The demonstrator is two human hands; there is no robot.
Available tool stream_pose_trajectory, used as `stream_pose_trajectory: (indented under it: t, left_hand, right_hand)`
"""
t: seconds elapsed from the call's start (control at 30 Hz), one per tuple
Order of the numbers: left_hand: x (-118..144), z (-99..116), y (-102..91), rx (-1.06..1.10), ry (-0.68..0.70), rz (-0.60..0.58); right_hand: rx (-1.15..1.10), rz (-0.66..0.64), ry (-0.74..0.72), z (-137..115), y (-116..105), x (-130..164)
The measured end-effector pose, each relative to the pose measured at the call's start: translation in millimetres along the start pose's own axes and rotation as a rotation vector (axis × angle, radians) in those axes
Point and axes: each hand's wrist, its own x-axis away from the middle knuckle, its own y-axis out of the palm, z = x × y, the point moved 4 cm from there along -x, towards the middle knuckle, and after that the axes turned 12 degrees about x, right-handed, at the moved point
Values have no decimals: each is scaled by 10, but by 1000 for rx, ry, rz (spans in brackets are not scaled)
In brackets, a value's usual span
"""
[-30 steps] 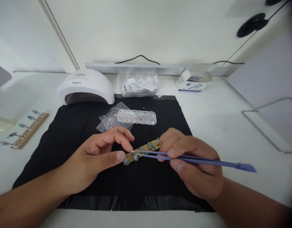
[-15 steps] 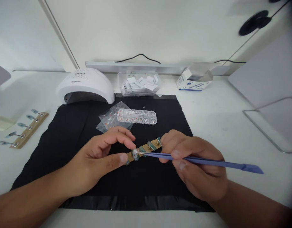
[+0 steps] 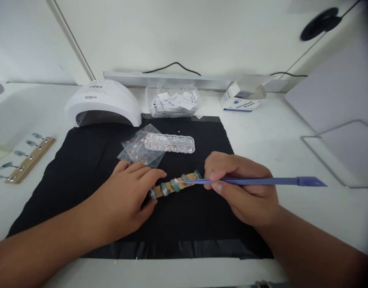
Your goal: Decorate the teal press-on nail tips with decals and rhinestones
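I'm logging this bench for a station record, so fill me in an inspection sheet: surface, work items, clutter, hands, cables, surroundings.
Surface: black mat on a white table.
Work items: tan strip bearing green nail tips; blue tweezers, with a small pale bit at the points.
Clutter: clear bag partly under a compartment case; second strip with nail tips, at left.
Hands: right hand grips the tweezers; left hand is at the strip's left end, contact unclear.
Cables: black cable behind the tub; another at right.
Surroundings: white lamp, tub of paper pieces, Alcohol Pads box.
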Motion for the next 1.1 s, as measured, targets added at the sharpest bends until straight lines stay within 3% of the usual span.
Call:
stream_pose_trajectory:
  t: [0.23,0.43,0.6,0.83,1.1]
  left_hand:
    - [-5,-71,-62,-71,-10,23]
    - [-6,-89,-98,-67,-24,28]
    - [-17,-44,-131,-5,22,76]
    - [-66,33,-54,73,102,20]
    - [-151,128,7,-22,138,25]
  right_hand:
    - [92,-58,-18,-57,48,-48]
    - [81,-58,78,-51,89,-47]
    - [35,-66,145,-3,111,-27]
    - [-62,-53,154,31,84,-15]
    - [-256,10,166,46,47,-71]
